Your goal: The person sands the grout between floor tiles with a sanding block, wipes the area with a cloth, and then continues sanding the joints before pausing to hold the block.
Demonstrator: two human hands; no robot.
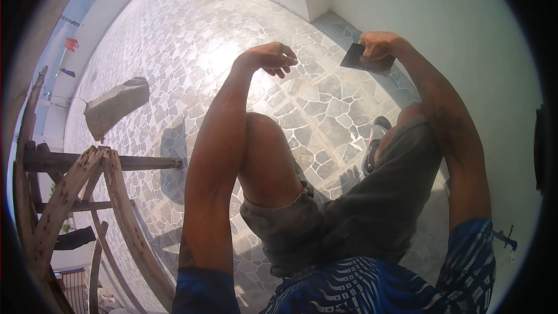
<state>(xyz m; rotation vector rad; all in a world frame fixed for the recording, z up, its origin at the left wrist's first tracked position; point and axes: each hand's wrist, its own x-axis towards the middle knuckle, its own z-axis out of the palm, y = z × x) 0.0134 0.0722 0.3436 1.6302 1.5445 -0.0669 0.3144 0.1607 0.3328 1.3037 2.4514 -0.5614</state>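
My right hand (379, 45) grips a flat, dark rectangular piece (353, 58) by its upper side, close to the foot of the pale wall. What kind of piece it is, I cannot make out. Over the stone-patterned floor (337, 104), my left hand (273, 58) hangs bent at the wrist. Its fingers are loosely curled and apart, and nothing shows in them. My left forearm passes beside my raised bare knee (264, 134), and my right arm reaches out past the other leg.
A smooth pale wall (430, 17) runs along the right, with a corner jutting out ahead. To the left stands a rough wooden trestle (119, 197); a grey, angular block (116, 104) appears above its beam. A blue tap (507, 239) sticks out low on the right.
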